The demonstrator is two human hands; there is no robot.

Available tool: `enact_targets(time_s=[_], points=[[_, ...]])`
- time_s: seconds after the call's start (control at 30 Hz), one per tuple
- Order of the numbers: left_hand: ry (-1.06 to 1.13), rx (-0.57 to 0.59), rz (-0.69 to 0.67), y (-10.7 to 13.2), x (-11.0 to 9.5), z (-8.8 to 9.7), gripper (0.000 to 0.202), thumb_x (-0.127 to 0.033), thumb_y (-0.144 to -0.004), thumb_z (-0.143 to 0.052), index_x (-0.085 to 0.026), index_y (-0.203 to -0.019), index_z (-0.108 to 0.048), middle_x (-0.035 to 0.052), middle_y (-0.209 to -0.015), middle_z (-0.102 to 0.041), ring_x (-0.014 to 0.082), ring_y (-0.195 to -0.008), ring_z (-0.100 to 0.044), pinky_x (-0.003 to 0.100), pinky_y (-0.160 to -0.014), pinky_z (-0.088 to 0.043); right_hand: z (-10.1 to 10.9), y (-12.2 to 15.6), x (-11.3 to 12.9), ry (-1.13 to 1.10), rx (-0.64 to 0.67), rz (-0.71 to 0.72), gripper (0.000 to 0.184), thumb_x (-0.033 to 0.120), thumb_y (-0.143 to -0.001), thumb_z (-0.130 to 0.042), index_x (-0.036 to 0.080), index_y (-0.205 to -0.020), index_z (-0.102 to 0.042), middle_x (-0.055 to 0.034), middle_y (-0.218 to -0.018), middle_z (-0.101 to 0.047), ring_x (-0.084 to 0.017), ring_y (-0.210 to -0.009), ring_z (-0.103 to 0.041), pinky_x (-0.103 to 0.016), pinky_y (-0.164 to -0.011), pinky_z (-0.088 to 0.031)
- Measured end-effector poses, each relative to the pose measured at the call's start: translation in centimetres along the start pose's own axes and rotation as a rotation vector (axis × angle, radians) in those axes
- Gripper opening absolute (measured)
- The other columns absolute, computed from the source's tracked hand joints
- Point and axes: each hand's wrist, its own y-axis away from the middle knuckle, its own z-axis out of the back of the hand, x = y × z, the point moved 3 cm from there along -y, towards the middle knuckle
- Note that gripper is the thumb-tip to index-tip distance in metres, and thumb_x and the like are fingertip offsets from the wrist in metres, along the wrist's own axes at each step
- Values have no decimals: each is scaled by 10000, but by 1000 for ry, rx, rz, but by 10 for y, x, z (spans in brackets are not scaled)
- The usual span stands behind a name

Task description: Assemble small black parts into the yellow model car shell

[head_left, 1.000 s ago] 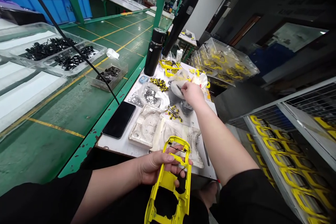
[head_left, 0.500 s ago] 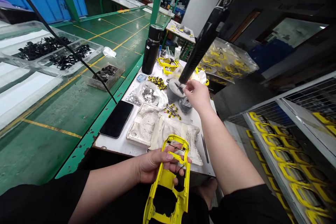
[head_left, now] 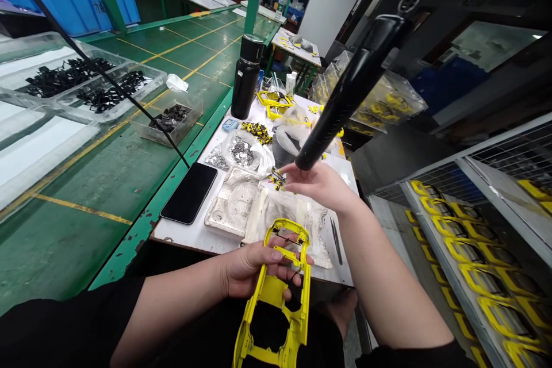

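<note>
My left hand [head_left: 248, 269] grips a yellow plastic car-body frame [head_left: 276, 293] by its upper end, held over my lap at the near edge of the white bench [head_left: 190, 236]. My right hand [head_left: 321, 184] hovers over the bench with thumb and fingers pinched together; what they hold is too small to name. Its fingertips are beside a small pile of yellow-and-black parts [head_left: 276, 179]. A black hanging screwdriver [head_left: 349, 89] dangles just above this hand.
A white moulded fixture [head_left: 235, 201], a dark phone [head_left: 190, 192], tweezers [head_left: 335, 233], bags of small parts [head_left: 244, 152] and a black flask [head_left: 245, 77] sit on the bench. Left is a green conveyor [head_left: 129, 172] with trays of black parts [head_left: 86, 89]. A rack of yellow frames [head_left: 474, 264] stands right.
My right hand drew back from the bag at the bench's far side to near the yellow-and-black parts. The hanging screwdriver swung right. The left hand kept its hold.
</note>
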Motion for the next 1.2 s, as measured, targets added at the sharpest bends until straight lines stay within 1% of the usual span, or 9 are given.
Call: enact_targets(time_s=[0.13,0.27,0.43,0.6,0.8,0.9,0.97,1.07,1.2], points=[[-10,-2,-8,0,1,2,727,-374,-811,-1025,-299,-1439,-666,165,-1501,-708,283,-1097,-783,417,-893,-632,-14,1,23,-257,106,11,412,380,-872,-966,230,-1233,-836,-20,-938,-796,-188,-885,-764,-319,-823,-649],[-17,8,-3,0,0,0,712,-364,-809,-1027,-287,-1431,-691,160,-1499,-710,268,-1087,-771,403,-888,-632,-17,-9,43,-364,-11,35,357,371,-885,-977,247,-1188,-835,-43,-1060,-842,-210,-975,-805,-342,-872,-681],[6,1,-7,1,-2,-4,703,-351,-798,-1032,-288,-1419,-708,133,-1456,-740,265,-1057,-777,407,-887,-632,-11,-12,64,-285,-146,96,275,357,-911,-954,257,-1150,-863,-37,-1069,-861,-224,-990,-815,-377,-917,-686],[-2,-9,-1,1,-2,-4,746,-368,-783,-1047,-291,-1442,-706,139,-1474,-727,251,-1057,-770,399,-876,-635,-17,-4,69,-240,-203,99,287,409,-916,-955,264,-1150,-873,-35,-1047,-862,-248,-999,-820,-411,-926,-689],[-12,-14,-8,0,-1,-3,744,-360,-783,-1042,-274,-1439,-702,158,-1482,-723,261,-1065,-767,404,-876,-638,-25,-11,56,-294,-444,164,499,570,-819,-1028,286,-1151,-788,-41,-1032,-836,-267,-983,-817,-462,-974,-719],[-14,-6,-1,1,-1,-1,746,-353,-802,-1025,-281,-1457,-675,160,-1488,-719,274,-1082,-774,405,-879,-636,-11,-39,53,-232,-473,253,776,684,-810,-1000,325,-1409,-663,-71,-1293,-802,-293,-1223,-788,-481,-1070,-690],[-24,-7,-2,2,-1,1,748,-358,-810,-1016,-290,-1459,-652,164,-1502,-712,286,-1097,-778,416,-891,-635,8,-64,59,-160,-508,359,916,805,-841,-910,343,-1550,-560,-81,-1567,-678,-315,-1445,-689,-512,-1149,-640],[-38,-19,1,4,-3,1,735,-357,-810,-1005,-289,-1444,-641,166,-1527,-695,293,-1111,-773,431,-916,-627,37,-91,72,-153,-434,395,793,823,-978,-751,319,-1557,-551,-25,-1476,-712,-296,-1477,-667,-545,-1192,-578],[-37,-59,-1,5,-6,-2,754,-314,-785,-992,-290,-1450,-638,178,-1566,-668,298,-1106,-755,419,-884,-610,41,-82,96,-239,-287,298,596,642,-940,-915,253,-1325,-679,-25,-1268,-781,-289,-1339,-736,-510,-1166,-598]])
